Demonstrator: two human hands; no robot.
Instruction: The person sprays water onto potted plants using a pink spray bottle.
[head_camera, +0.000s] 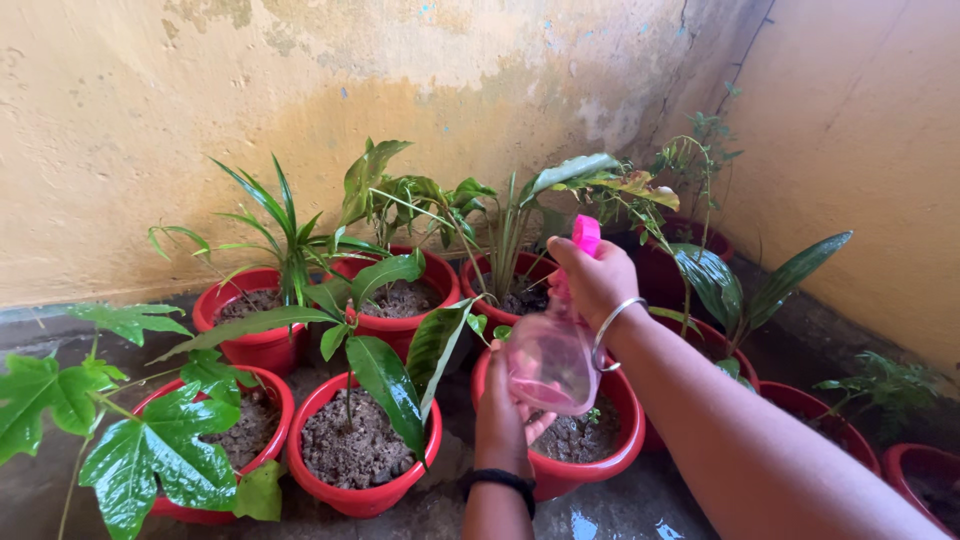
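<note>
My right hand (597, 282) grips the neck and pink trigger head of a translucent pink spray bottle (552, 358). A silver bangle sits on that wrist. My left hand (503, 405), with a black band on the wrist, cups the bottle's underside from below. The bottle hangs above a red pot (618, 455) filled with soil. To the left stands another red pot (352, 492) holding a plant with broad dark green leaves (388, 378).
Several red pots with leafy plants crowd a wet concrete floor in a corner. A lobed-leaf plant (150, 450) fills the front left pot. Stained yellow walls (120, 120) rise behind and to the right. More pots (905, 462) line the right wall.
</note>
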